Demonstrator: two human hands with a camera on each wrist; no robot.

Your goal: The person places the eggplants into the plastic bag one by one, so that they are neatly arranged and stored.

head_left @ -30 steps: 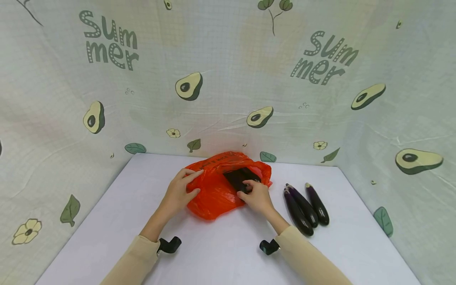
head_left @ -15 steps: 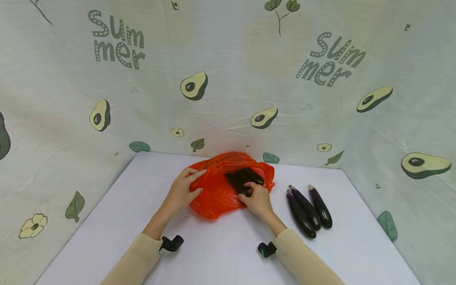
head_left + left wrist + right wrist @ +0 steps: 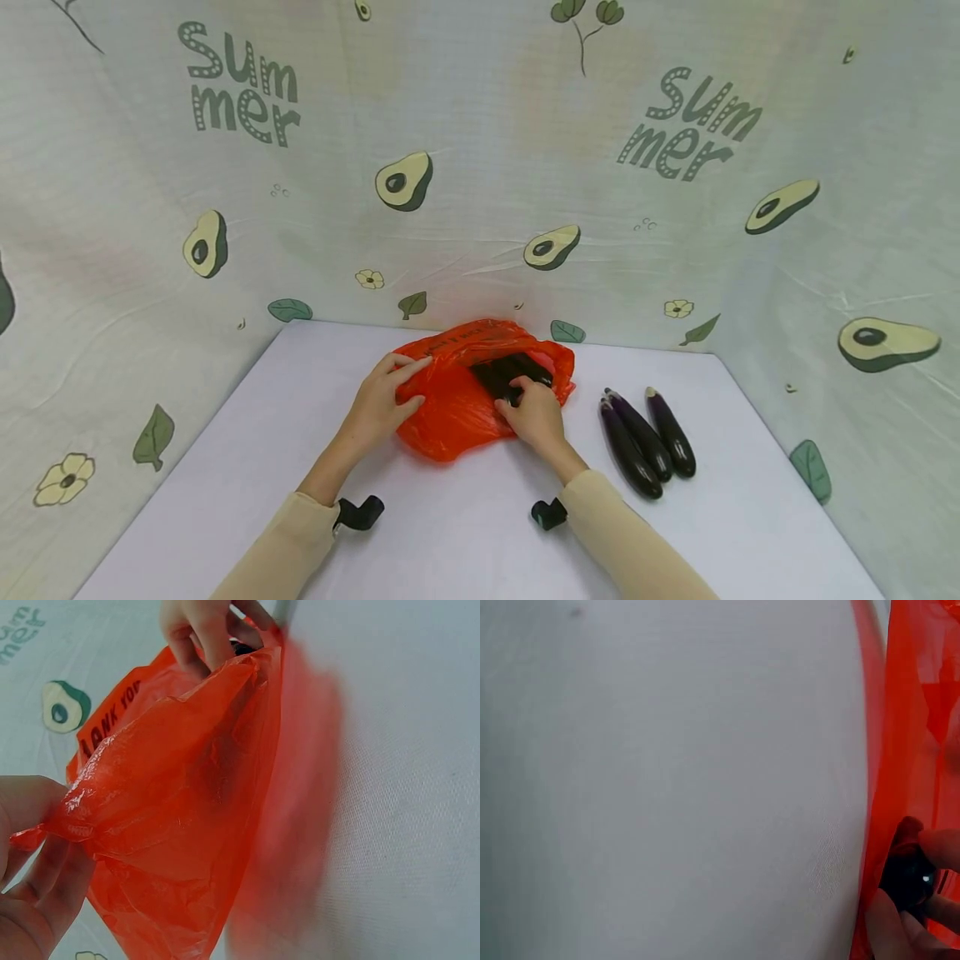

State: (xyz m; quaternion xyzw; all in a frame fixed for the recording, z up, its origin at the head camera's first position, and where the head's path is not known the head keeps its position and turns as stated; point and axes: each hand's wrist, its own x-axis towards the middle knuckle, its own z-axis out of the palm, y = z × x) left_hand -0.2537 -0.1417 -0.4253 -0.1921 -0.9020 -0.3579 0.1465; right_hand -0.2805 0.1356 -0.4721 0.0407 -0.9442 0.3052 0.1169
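Note:
A red plastic bag (image 3: 450, 408) lies at the back middle of the table, its mouth spread toward the right front. At its left side my left hand (image 3: 378, 404) pinches the bag's edge; in the left wrist view, bunched plastic (image 3: 67, 817) shows between thumb and fingers. Dark eggplants (image 3: 495, 375) lie side by side inside the mouth. My right hand (image 3: 538, 414) reaches in there and grips the rounded, glossy end of one eggplant (image 3: 907, 877) between thumb and fingers. The far ends of these eggplants are hidden in the bag.
To the right of the bag three more eggplants (image 3: 633, 450) lie on the white table (image 3: 465, 533), stems away from me. Cloth printed with avocados (image 3: 405, 182) walls in the back and both sides.
My right wrist has shifted slightly left and forward, with the fingers still at the eggplant in the bag mouth. The left hand and the three eggplants outside stay in place.

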